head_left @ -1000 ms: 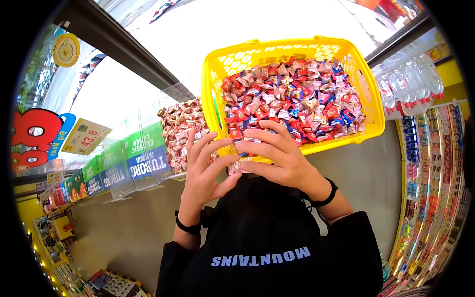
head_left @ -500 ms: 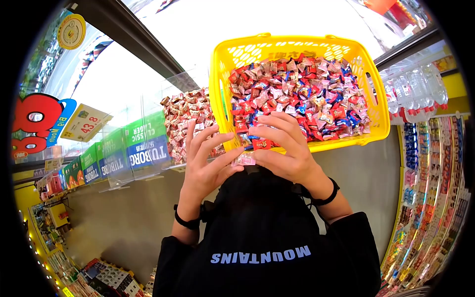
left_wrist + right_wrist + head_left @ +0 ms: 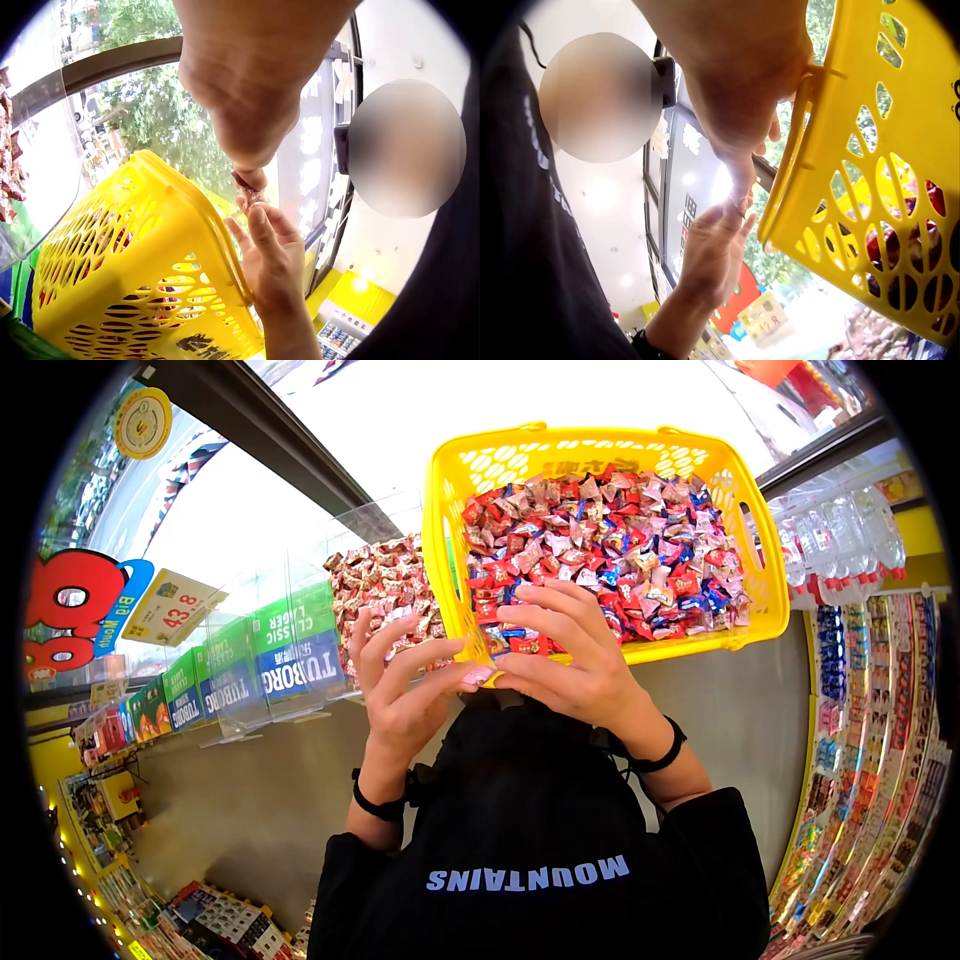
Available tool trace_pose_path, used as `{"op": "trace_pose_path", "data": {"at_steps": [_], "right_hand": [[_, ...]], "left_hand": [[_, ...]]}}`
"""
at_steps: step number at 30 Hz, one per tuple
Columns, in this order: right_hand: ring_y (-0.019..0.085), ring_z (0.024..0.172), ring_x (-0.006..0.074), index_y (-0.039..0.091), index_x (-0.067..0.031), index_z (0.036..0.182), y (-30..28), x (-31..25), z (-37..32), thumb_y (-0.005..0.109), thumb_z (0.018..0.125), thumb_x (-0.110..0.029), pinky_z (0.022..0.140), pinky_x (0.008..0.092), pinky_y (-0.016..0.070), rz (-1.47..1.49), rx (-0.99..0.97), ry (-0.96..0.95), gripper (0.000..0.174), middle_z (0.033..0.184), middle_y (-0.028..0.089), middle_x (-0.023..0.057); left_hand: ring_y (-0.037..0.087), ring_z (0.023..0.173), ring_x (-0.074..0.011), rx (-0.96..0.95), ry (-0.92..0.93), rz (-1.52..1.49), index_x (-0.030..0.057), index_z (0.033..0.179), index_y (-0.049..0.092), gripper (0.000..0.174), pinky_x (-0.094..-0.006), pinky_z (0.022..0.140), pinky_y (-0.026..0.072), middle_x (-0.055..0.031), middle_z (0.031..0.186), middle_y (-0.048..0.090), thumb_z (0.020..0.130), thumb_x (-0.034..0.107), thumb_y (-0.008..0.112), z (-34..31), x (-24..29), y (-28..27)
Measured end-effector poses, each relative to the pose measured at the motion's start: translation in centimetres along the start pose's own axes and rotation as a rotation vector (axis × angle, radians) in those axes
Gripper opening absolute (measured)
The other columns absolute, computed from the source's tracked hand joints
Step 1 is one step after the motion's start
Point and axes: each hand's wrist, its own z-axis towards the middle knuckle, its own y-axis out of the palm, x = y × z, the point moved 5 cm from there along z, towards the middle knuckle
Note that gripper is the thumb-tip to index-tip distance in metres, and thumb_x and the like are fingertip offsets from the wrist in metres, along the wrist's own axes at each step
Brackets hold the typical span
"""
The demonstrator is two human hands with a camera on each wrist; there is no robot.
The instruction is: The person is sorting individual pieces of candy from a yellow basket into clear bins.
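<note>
A small pink-wrapped candy (image 3: 478,674) is pinched between the fingertips of both hands, at the near left corner of the yellow basket (image 3: 777,570). My left hand (image 3: 408,685) grips it from the left with thumb and finger, the other fingers spread. From the right, my right hand (image 3: 585,665) pinches it too, its upper fingers over the basket's near rim. A red candy (image 3: 530,646) shows between the right fingers; whether it is held I cannot tell. Many red, pink and blue candies (image 3: 640,550) fill the basket. In the left wrist view the wrapper (image 3: 247,191) spans both hands' fingertips.
Left of the basket, a clear bin holds more wrapped candies (image 3: 385,585), beside green and blue beer cartons (image 3: 300,640). Clear bottles (image 3: 840,545) stand to the right, above shelves of packets (image 3: 870,730). A window lies behind the basket.
Over the last second, the basket and bin have shifted slightly right in the head view. The left fingers have lifted and spread, and the pink candy is now more covered by fingertips.
</note>
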Motion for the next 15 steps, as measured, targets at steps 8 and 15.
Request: {"op": "trace_pose_path", "data": {"at_steps": [8,15], "right_hand": [[0.061,0.134,0.0364,0.075,-0.0097,0.096,-0.1,-0.1,0.0,0.085,0.079,-0.014,0.114,0.057,0.047,0.002,-0.014,0.047,0.02,0.137,0.067,0.0131],[0.058,0.137,0.0365,0.074,-0.0092,0.102,-0.9,0.7,-0.5,0.084,0.081,-0.016,0.117,0.0572,0.0449,-0.067,-0.064,0.111,0.024,0.142,0.064,0.0146]], "left_hand": [[0.059,0.136,-0.0356,0.081,-0.194,0.248,0.0129,0.1,0.081,0.007,-0.0591,0.124,0.0386,-0.006,0.133,0.071,0.093,0.014,0.081,-3.0,-7.6,-1.3],[0.051,0.146,-0.0385,-0.179,-0.362,0.462,0.0125,0.137,0.075,0.04,-0.0529,0.125,0.036,-0.0167,0.154,0.058,0.097,0.012,0.075,-5.1,-11.1,-1.2]]}}
